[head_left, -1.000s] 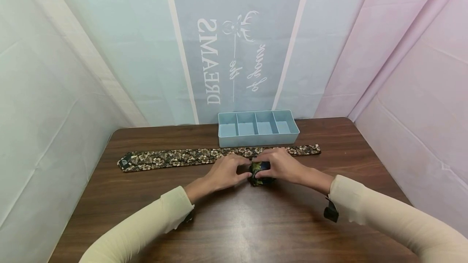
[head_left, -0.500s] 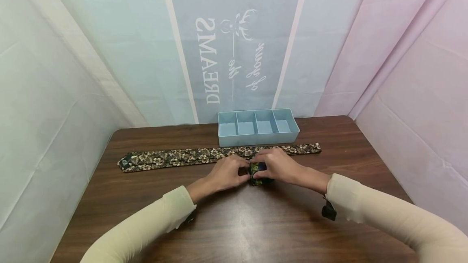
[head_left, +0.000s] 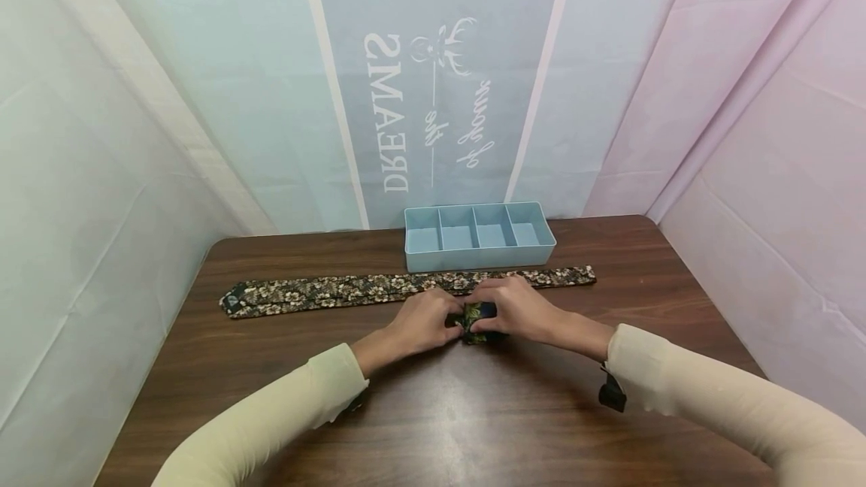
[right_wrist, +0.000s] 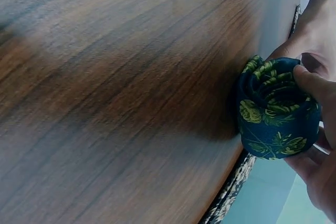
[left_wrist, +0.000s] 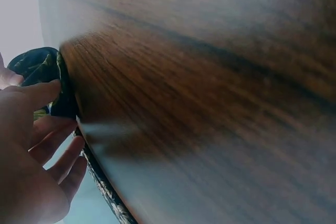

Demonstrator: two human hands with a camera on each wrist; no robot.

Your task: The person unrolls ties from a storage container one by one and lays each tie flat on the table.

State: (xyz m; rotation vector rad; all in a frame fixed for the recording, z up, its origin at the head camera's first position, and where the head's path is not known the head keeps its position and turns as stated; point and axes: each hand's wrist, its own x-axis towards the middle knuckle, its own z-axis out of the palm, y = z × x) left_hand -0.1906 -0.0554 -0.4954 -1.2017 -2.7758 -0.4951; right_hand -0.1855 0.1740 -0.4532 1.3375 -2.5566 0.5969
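A dark blue tie with yellow-green flowers is rolled into a coil on the table; its spiral layers show in the right wrist view. My right hand grips the roll from the right, thumb at the near side and fingers over the far side. From the left, my left hand pinches the roll's edge between thumb and fingers; the left wrist view shows its fingers on the dark cloth. Behind both hands a black and cream floral tie lies stretched flat across the table.
A light blue box with several compartments stands behind the flat tie, near the table's back edge. The brown wooden table is bordered by pale cloth walls, and the back one carries mirrored lettering.
The hands stay at the roll with only slight finger shifts. A little more dark cloth shows between the left thumb and fingers than before.
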